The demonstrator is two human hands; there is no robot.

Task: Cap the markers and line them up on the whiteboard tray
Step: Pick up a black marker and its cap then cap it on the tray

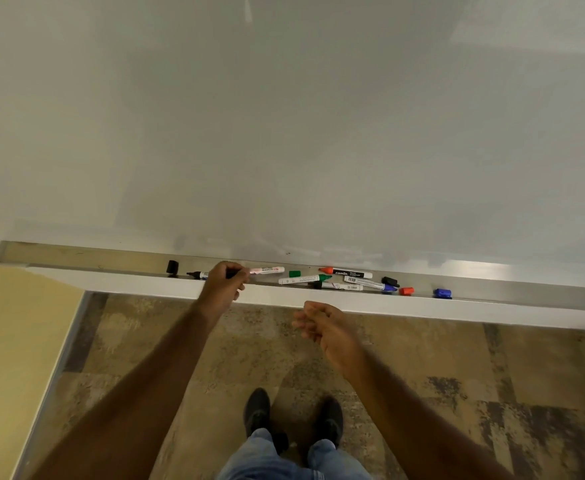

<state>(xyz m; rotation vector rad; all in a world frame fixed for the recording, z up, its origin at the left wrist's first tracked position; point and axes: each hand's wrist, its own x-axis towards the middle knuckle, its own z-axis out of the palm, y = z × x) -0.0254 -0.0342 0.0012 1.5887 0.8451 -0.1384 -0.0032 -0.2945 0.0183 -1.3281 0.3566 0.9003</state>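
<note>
A broad white glossy whiteboard (284, 116) fills the upper part of the view, and along its lower edge runs the long metal whiteboard tray (86, 259), with a pale front lip. Below it lies a mottled brown and tan floor (457, 375); a yellow wall (14, 341) stands at the left. The person's blue jeans (267, 459) and dark shoes (258, 410) show at the bottom.

The left hand (223, 284) reaches over the tray lip, its fingers curled closed around a dark piece that sits against the near end of a white marker with a pinkish label (267, 270) — whether that piece is a cap or the marker's own end cannot be told. The right hand (322, 327) hangs in front of the tray, below the lip, fingers loosely bent and holding nothing.

On the tray, just left of the left hand, lies an uncapped marker with a black tip (197, 274), and further left a loose black cap (172, 267) stands upright. Right of the hand are a loose green cap (295, 273), a white green-tipped marker (303, 279), a black-labelled marker with an orange tip (348, 273), a white marker with a dark tip (339, 287) and a white blue-ended marker (370, 283) — these four lie in a loose cluster at differing angles, some overlapping. Beyond them sit another black cap (390, 281), an orange cap (406, 291) and, well apart at the right, a blue cap (442, 293).
</note>
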